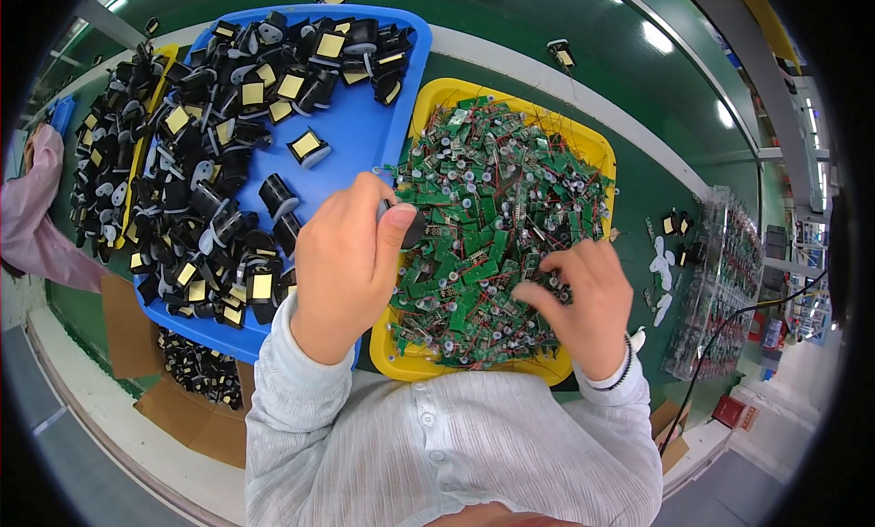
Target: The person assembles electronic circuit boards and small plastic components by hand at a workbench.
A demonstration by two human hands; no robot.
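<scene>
My left hand point(342, 263) grips a black plastic housing point(413, 231) between thumb and fingers, over the left edge of a yellow tray point(421, 371). Small green circuit boards point(474, 226) with thin red wires and little round clear parts fill that tray in a heap. Over its lower right part my right hand point(591, 299) hovers low, thumb and index finger curved and apart, with nothing visibly held; the other fingertips are partly hidden. To the left, a blue tray point(351, 162) holds many black housings point(260, 194) with grey ends and pale yellow square pads.
Another yellow tray point(141, 162) of black housings stands at far left, near a person's pink sleeve point(46, 212). A cardboard box point(132, 331) of small parts sits below. Right are white pieces point(662, 263), stacked clear trays point(715, 285) and a black cable point(706, 349).
</scene>
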